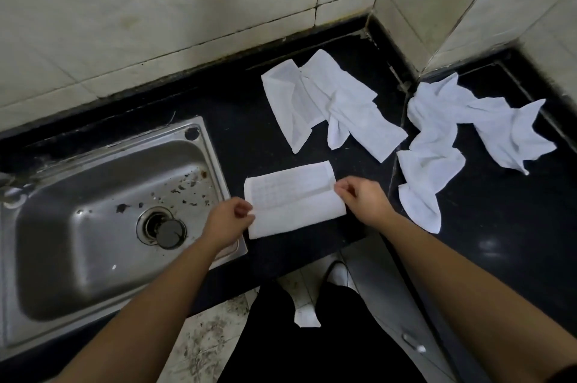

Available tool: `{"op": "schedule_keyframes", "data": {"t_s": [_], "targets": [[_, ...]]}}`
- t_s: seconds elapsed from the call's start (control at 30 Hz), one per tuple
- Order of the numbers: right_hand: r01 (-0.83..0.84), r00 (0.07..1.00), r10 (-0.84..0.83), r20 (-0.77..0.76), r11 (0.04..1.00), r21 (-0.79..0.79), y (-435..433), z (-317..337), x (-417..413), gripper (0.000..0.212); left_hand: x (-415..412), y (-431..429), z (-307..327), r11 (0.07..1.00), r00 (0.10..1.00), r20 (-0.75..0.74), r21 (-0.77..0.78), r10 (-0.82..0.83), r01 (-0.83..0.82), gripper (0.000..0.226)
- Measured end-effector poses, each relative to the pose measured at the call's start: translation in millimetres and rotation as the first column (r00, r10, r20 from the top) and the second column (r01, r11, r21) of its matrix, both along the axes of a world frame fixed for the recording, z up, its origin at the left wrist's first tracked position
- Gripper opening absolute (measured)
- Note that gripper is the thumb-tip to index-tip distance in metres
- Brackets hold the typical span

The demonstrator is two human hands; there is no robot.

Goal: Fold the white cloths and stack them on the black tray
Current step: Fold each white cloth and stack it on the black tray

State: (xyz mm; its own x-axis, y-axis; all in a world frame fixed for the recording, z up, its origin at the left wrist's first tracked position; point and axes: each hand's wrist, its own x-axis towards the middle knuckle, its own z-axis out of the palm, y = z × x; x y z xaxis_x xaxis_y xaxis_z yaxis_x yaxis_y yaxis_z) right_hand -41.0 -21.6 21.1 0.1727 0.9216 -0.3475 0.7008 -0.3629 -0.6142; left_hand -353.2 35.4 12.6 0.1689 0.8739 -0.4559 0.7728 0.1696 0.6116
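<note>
Cloth (293,198) near counter edge, ends pinched by left hand (229,220), right hand (362,197)

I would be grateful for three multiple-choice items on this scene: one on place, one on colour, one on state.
1. The sink lies on which side of the held cloth? A left; B right; C behind.
2. The counter is: A white; B black; C grey.
3. The held cloth is: A crumpled; B balled; C folded flat.
Key: 1 A, it sits beyond the left hand. 2 B, its surface is dark throughout. 3 C, left hand and right hand pinch the ends of a flat fold.
</note>
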Motion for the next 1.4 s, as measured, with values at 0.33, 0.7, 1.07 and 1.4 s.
{"op": "schedule_keyframes", "data": {"t_s": [0.33, 0.7, 1.07, 1.4], "targets": [[0.280, 0.956, -0.280, -0.094, 0.960, -0.004, 65, -32, -4, 0.021, 28, 55, -22, 0.912, 0.905, 0.127, 0.008, 0.406, -0.410, 0.017], [0.197, 0.980, -0.198, 0.010, 0.978, 0.061, 76, -46, -9, 0.023, 30, 58, -34, 0.930, 0.934, 0.074, 0.094, 0.348, -0.354, 0.026], [-0.367, 0.784, 0.386, 0.486, 0.920, -0.138, 32, -70, -32, 0.079, 32, 9, -67, 0.801, 0.719, -0.574, 0.174, -0.391, 0.574, 0.078], [0.104, 0.914, -0.117, 0.387, 0.993, 0.055, 33, -39, -29, 0.069, 54, 14, -49, 0.792, 0.735, -0.556, 0.207, -0.387, 0.574, 0.079]]}}
